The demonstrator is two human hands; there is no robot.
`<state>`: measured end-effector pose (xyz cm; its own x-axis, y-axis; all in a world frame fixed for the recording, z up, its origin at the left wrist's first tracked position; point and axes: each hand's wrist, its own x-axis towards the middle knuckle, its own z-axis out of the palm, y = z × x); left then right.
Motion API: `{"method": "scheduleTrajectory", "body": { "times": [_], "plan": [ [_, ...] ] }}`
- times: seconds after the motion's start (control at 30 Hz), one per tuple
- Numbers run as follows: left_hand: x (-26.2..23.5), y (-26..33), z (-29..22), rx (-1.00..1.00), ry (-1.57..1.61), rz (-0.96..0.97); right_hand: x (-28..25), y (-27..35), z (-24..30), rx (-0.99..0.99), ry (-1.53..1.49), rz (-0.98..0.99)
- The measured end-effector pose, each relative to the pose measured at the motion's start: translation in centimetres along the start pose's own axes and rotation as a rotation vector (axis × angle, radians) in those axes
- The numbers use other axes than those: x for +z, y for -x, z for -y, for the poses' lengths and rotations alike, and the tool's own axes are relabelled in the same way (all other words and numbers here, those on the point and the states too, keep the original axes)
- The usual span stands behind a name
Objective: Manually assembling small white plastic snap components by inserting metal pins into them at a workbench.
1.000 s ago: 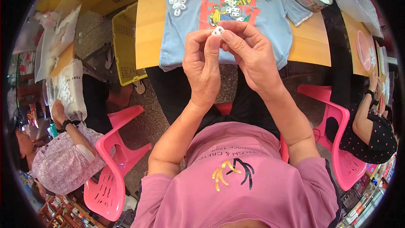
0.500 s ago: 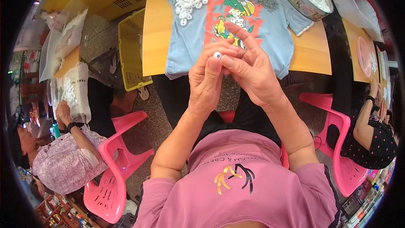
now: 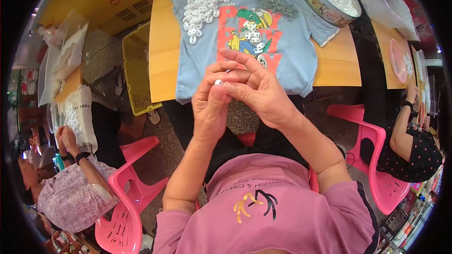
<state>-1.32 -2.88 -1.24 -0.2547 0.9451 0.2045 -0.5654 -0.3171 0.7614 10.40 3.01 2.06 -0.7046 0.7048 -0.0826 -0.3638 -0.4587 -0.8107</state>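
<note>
Both hands (image 3: 235,89) pinch one white piece (image 3: 218,83).

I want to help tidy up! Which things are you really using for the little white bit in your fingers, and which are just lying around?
In use:
left hand
right hand
small white piece, pinched between both hands
pile of white pieces
grey pile of small metal parts
blue T-shirt spread under them
round tin of white pieces

Lying about:
yellow crate
pink chair
</note>
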Motion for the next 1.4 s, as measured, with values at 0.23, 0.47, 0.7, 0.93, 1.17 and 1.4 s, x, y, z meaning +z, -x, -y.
{"method": "scheduleTrajectory", "body": {
  "times": [0.23, 0.47, 0.7, 0.93, 1.17, 1.4],
  "plan": [
    [-5.7, -3.2, -6.7, 0.164, -0.737, -0.394, -6.2, -1.7, 4.2, -0.111, 0.564, -0.194],
    [-15.6, -4.5, -9.4, 0.285, -1.511, -0.512, -12.7, -5.4, 7.5, -0.262, 1.209, -0.405],
    [-7.6, -3.4, -5.3, 0.344, -1.079, -0.320, -13.5, -8.7, 7.6, -0.331, 1.555, -0.355],
    [-1.0, -2.8, -0.2, 0.256, -0.917, -0.016, -12.4, -12.1, 7.0, -0.484, 1.945, -0.283],
    [0.6, -2.5, 1.3, 0.169, -0.895, 0.048, -12.1, -12.4, 7.0, -0.464, 2.073, -0.244],
    [-0.3, -2.4, 1.8, 0.162, -0.869, 0.001, -12.9, -11.5, 6.6, -0.582, 1.978, -0.213]
  ]
}}
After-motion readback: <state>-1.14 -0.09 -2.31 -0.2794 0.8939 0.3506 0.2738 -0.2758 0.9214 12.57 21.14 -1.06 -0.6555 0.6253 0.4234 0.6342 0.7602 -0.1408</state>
